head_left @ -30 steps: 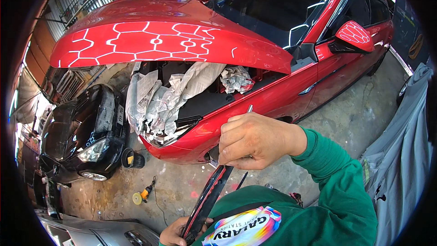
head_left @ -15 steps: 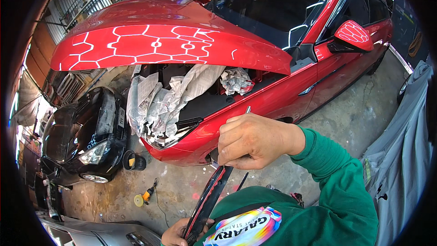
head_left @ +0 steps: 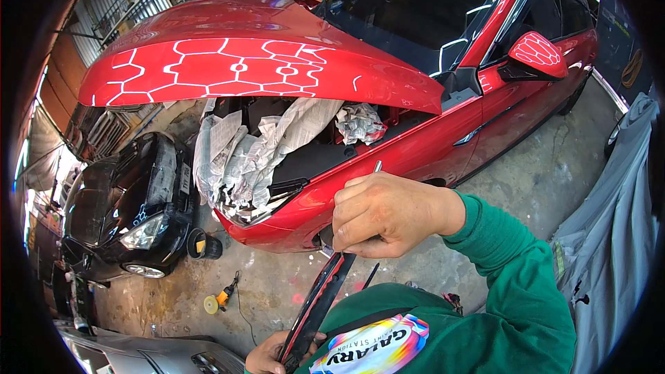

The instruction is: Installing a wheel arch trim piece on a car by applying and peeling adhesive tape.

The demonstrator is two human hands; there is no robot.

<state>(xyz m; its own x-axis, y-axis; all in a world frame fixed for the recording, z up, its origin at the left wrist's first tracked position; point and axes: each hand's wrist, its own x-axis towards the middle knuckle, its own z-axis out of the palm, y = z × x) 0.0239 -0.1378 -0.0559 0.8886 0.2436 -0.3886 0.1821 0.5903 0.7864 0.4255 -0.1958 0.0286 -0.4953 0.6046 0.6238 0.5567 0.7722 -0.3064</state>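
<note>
My left hand (head_left: 271, 354), low in the picture, grips a long black trim strip (head_left: 315, 308) with a red line along it. The strip slants up and away from that hand, in front of my body. My right hand (head_left: 391, 215) is closed in a pinch just above the strip's upper end. From the top of its fist sticks a thin, silver-coloured rod end (head_left: 377, 166); the rest of it is hidden by the fingers, so its kind does not show. Whether the right fingertips touch the strip, I cannot tell.
A red car (head_left: 409, 145) stands ahead with its hood (head_left: 256, 48) raised and crumpled newspaper (head_left: 242, 156) over the front. Left are a black car (head_left: 125, 208), a black bucket (head_left: 205, 244) and a yellow corded polisher (head_left: 222, 297). Grey cloth (head_left: 603, 235) hangs at the right.
</note>
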